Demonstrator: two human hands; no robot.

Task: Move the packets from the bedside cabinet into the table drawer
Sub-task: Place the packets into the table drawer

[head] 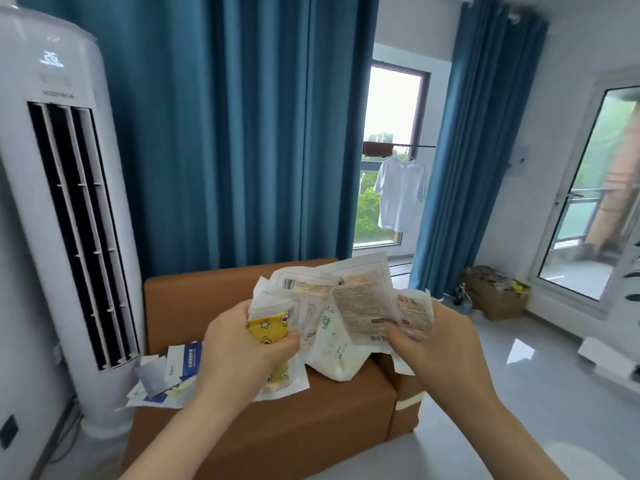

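A bundle of several white snack packets (332, 306) fans out in front of me, held up in the air between both hands. My left hand (249, 344) grips the bundle's left side, fingers curled round a yellow star-patterned packet (268, 329). Gripping the right side is my right hand (433, 341), thumb over a brown-printed packet (363, 306). The bedside cabinet and the table drawer are not in view.
A brown sofa (277, 420) stands below the packets, with blue and white leaflets (173, 372) on its left end. A tall white air conditioner (59, 216) is at the left. Blue curtains hang behind. A cardboard box (495, 296) sits on the glossy floor at the right.
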